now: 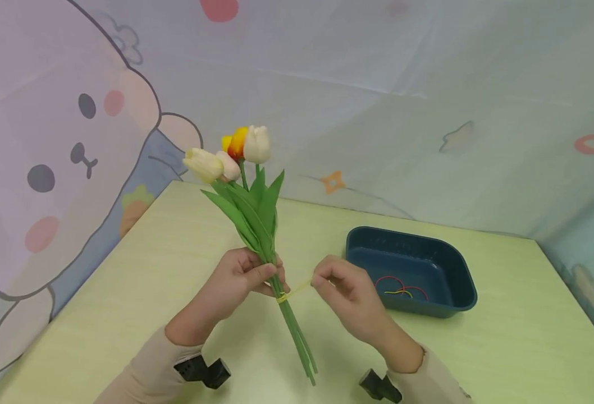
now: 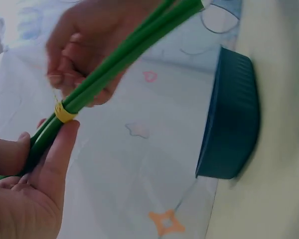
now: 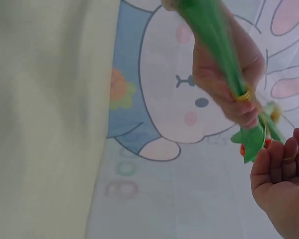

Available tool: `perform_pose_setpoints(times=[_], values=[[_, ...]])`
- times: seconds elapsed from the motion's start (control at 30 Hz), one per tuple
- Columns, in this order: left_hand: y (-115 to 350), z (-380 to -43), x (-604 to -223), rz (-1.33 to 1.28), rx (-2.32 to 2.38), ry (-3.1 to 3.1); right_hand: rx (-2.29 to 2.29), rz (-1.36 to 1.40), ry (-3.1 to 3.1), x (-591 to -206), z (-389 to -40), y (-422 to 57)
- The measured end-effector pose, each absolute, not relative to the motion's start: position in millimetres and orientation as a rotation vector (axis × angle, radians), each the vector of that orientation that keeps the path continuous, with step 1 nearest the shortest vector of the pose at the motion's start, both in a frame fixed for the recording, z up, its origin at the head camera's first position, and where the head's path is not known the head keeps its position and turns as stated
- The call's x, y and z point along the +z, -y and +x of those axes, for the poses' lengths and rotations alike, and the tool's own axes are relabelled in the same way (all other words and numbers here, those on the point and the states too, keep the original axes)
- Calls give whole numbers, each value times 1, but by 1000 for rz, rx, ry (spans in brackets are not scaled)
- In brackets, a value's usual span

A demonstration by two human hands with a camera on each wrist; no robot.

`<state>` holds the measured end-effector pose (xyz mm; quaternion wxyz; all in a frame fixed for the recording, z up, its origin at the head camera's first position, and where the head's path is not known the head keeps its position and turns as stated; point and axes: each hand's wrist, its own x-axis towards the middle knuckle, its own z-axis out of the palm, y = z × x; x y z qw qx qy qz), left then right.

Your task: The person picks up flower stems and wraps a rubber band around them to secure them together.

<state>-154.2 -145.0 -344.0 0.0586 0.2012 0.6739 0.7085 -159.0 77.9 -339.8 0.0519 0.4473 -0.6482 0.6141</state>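
Note:
My left hand [image 1: 228, 289] grips a bunch of tulips [image 1: 264, 224] by its green stems, held tilted above the table. White, pale pink and orange-yellow blooms are at the top, and the bare stem ends point down toward me. A yellow rubber band [image 1: 282, 298] is wound round the stems just below the left fingers. With thumb and fingertips, my right hand [image 1: 352, 297] pinches a loop of this band and stretches it out to the right. The left wrist view shows the wound band [image 2: 65, 112] close up, by the left fingertips.
At the right on the pale green table [image 1: 509, 336] stands a dark blue bin [image 1: 413, 306]. Red and yellow rubber bands [image 1: 402, 290] lie inside it. A printed cloth [image 1: 357, 101] with cartoon figures hangs behind and beside the table.

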Motion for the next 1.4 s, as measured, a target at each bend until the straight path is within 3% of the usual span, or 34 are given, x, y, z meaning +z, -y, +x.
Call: perform_pose_setpoints(times=[0.33, 0.67, 0.9, 1.4], values=[[164, -159, -342, 850, 2376, -1407, 1917, 1352, 1988, -352, -154, -82], [161, -156, -337, 426, 2688, -1219, 1845, 1215, 2061, -371, -130, -64], [154, -158, -335, 59, 2809, -1509, 1398, 1150, 2038, -379, -113, -58], [145, -159, -340, 146, 2837, -1913, 931, 1200, 1926, -365, -104, -69]])
